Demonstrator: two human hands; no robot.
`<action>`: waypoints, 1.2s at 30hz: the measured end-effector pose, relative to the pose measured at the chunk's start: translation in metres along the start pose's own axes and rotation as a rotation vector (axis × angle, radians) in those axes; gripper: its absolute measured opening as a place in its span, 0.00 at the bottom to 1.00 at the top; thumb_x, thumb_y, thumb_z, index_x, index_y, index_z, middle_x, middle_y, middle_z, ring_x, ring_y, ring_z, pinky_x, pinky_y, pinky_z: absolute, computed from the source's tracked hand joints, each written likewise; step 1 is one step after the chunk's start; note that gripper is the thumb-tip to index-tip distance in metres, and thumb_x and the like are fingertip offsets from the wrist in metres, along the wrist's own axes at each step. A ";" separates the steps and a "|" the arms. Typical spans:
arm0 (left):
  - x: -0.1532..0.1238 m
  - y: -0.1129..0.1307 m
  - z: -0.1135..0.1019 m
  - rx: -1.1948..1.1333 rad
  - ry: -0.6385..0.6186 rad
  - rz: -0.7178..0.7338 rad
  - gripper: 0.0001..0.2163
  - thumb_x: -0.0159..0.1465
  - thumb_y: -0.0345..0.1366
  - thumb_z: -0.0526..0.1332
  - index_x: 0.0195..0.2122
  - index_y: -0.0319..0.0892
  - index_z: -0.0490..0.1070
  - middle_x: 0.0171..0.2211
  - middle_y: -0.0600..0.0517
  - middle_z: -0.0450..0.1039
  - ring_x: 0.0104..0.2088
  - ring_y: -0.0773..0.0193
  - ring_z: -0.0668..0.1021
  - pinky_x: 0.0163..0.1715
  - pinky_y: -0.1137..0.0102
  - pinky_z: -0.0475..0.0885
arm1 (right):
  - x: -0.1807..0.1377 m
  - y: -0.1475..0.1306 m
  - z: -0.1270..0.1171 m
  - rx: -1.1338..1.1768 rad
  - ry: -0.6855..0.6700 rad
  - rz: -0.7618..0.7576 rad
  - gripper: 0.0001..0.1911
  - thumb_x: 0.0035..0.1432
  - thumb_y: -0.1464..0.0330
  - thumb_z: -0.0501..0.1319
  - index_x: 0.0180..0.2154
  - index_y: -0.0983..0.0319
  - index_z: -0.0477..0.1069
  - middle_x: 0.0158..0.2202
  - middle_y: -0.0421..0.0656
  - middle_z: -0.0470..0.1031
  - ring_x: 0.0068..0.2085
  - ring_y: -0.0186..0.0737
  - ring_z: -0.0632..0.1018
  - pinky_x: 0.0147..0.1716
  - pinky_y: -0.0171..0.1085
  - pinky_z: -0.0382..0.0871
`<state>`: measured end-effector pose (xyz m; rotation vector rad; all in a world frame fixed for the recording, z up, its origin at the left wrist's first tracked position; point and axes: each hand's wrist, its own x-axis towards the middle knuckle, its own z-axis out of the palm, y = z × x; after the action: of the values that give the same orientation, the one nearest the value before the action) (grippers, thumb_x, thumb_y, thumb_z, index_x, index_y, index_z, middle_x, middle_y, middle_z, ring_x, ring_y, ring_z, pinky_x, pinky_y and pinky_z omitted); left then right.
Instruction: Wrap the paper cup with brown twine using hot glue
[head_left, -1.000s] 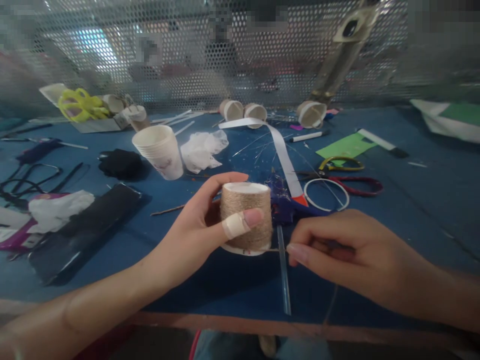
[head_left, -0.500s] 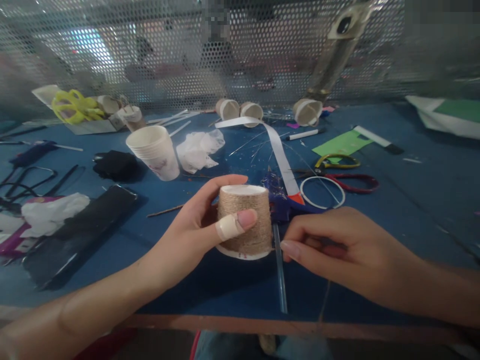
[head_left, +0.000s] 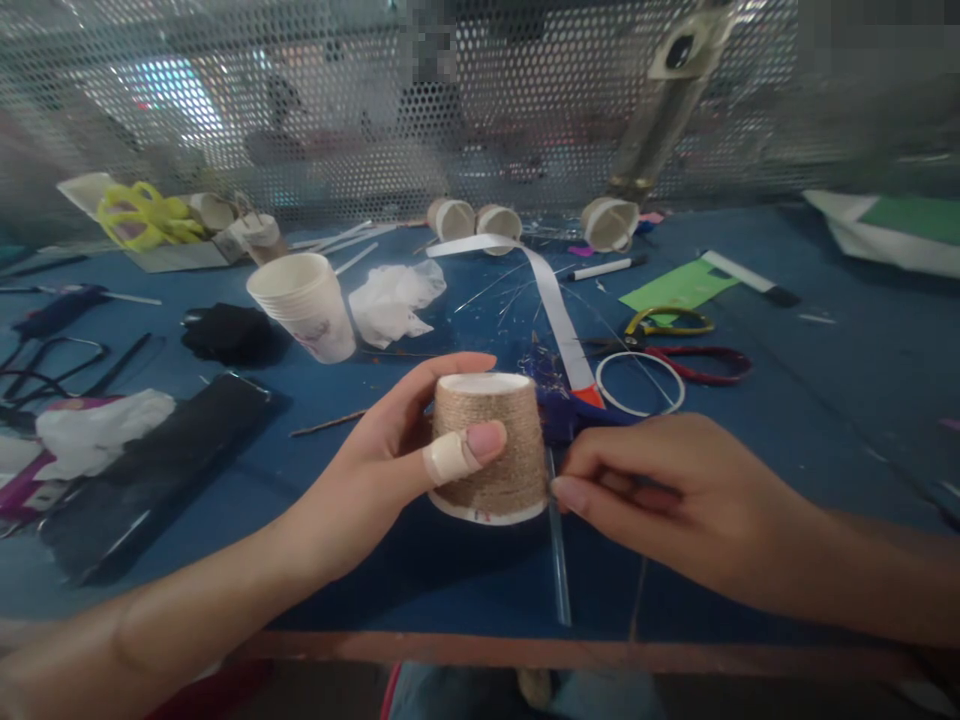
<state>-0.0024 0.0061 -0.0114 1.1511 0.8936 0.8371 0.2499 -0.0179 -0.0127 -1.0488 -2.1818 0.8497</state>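
Working over a blue tabletop (head_left: pixel 825 430) filling most of the frame, and facing a perforated metal screen (head_left: pixel 337 130) across the top. Holding the left hand (head_left: pixel 386 450) just left of centre and the right hand (head_left: pixel 675 500) at centre right. Having a flat black case (head_left: pixel 150 475) lying at the left and a stack of white cups (head_left: pixel 307 300) standing upper left of centre.

Gripping a twine-wrapped cup (head_left: pixel 519 455) at the centre, narrow end up, laying the left thumb across its front and curling the other fingers behind, mostly out of sight. Seeing a clear rod (head_left: pixel 560 575) lying at lower centre, and wearing a pale band (head_left: pixel 448 457) around the left thumb. Bringing right thumb and forefinger together just beside the cup's white rim (head_left: pixel 487 517), apparently pinching a thin strand of twine (head_left: pixel 639 600) hanging below that hand; not seeing the pinched bit clearly.

Probably winding the last turns, judging by coils nearly reaching the rim. Calling next, most likely, for holding tension, laying twine snugly against the lowest coil and turning the cup without slipping.
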 end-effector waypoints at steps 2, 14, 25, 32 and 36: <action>0.000 0.000 0.000 -0.007 0.000 -0.006 0.21 0.63 0.45 0.78 0.57 0.55 0.82 0.52 0.51 0.83 0.56 0.51 0.81 0.51 0.64 0.77 | 0.000 0.001 0.001 -0.017 0.011 -0.029 0.14 0.72 0.66 0.62 0.30 0.58 0.71 0.18 0.29 0.58 0.18 0.27 0.57 0.19 0.31 0.52; 0.005 -0.001 0.001 -0.094 0.017 -0.039 0.23 0.65 0.47 0.76 0.60 0.55 0.80 0.58 0.48 0.82 0.61 0.42 0.80 0.58 0.54 0.77 | -0.002 0.005 -0.005 -0.019 0.049 -0.073 0.11 0.72 0.67 0.61 0.34 0.59 0.75 0.22 0.34 0.73 0.21 0.28 0.68 0.21 0.30 0.60; 0.004 -0.001 0.007 -0.095 0.032 -0.046 0.25 0.63 0.48 0.77 0.60 0.52 0.80 0.58 0.46 0.83 0.61 0.41 0.80 0.56 0.56 0.78 | 0.000 0.004 -0.006 -0.082 0.045 -0.055 0.11 0.70 0.68 0.60 0.33 0.58 0.73 0.20 0.31 0.65 0.20 0.27 0.62 0.21 0.29 0.57; 0.004 -0.005 0.006 -0.100 0.019 -0.027 0.23 0.63 0.48 0.77 0.59 0.54 0.81 0.58 0.47 0.82 0.62 0.42 0.79 0.56 0.56 0.77 | -0.001 0.005 -0.006 -0.118 0.049 -0.081 0.10 0.70 0.70 0.60 0.33 0.58 0.71 0.20 0.30 0.64 0.20 0.27 0.63 0.21 0.29 0.55; 0.001 -0.003 0.011 -0.100 0.048 -0.046 0.23 0.63 0.48 0.77 0.59 0.55 0.80 0.58 0.48 0.82 0.62 0.42 0.79 0.56 0.56 0.77 | -0.003 0.009 -0.003 -0.097 0.070 -0.088 0.10 0.72 0.69 0.61 0.34 0.58 0.71 0.21 0.30 0.66 0.21 0.27 0.64 0.22 0.29 0.56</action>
<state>0.0088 0.0024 -0.0126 1.0234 0.9042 0.8658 0.2583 -0.0150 -0.0179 -1.0047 -2.2117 0.6636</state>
